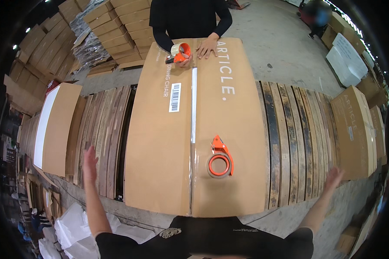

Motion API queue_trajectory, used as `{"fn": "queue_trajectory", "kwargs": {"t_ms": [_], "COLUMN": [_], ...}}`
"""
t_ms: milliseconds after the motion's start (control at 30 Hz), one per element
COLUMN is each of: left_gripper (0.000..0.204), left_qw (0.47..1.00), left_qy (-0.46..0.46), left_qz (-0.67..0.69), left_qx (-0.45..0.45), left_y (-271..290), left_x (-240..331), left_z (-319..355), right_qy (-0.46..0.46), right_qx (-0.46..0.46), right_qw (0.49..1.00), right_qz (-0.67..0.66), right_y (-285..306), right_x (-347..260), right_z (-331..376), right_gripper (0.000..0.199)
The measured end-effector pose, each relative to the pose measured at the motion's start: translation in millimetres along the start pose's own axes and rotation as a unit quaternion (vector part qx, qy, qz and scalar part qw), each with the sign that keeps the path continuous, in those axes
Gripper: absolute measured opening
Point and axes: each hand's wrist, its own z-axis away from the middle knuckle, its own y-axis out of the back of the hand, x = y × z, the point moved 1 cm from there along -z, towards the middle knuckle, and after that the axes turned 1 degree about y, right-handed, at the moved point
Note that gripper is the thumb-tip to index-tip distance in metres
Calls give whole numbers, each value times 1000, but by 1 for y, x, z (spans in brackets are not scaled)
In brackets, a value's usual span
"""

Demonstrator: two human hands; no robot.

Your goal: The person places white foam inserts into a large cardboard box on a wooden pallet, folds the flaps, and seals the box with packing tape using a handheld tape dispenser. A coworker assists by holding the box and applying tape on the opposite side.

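Note:
A large closed cardboard box (160,142) lies flat in front of me, with clear tape along its centre seam and a white strip showing on the far part. On its near right part rests an orange tape dispenser (227,151) with a roll in it. My left hand (90,166) is out to the left of the box, raised and seen edge-on, fingers stretched out. My right hand (333,178) is held out at the far right, near another carton, fingers extended. Neither hand holds anything or touches the box.
Opposite me a co-worker grips a second tape dispenser (180,52) and lays a flat hand (208,46) on the box. Slatted wood (298,142) extends on both sides. Cartons stand at left (58,129) and right (354,134). White packing material (75,224) lies at lower left.

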Motion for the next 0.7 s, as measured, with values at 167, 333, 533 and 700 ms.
{"fn": "queue_trajectory", "kwargs": {"t_ms": [167,333,533,700], "left_gripper": [115,78,69,83], "left_qw": [976,985,976,983], "left_qy": [104,122,63,16], "left_qz": [158,20,-70,-114], "left_qx": [109,-121,-196,-140], "left_y": [3,-201,-231,-216], "left_x": [-26,-90,-36,-36], "left_z": [-75,-101,-89,-74], "right_qy": [100,-105,-51,-170], "right_qx": [-44,-473,-417,-480], "right_qw": [990,869,853,857], "right_qz": [89,99,309,76], "right_y": [-173,-468,-480,-412], "right_x": [75,290,231,225], "right_z": [28,182,247,244], "right_gripper": [96,75,78,92]}}
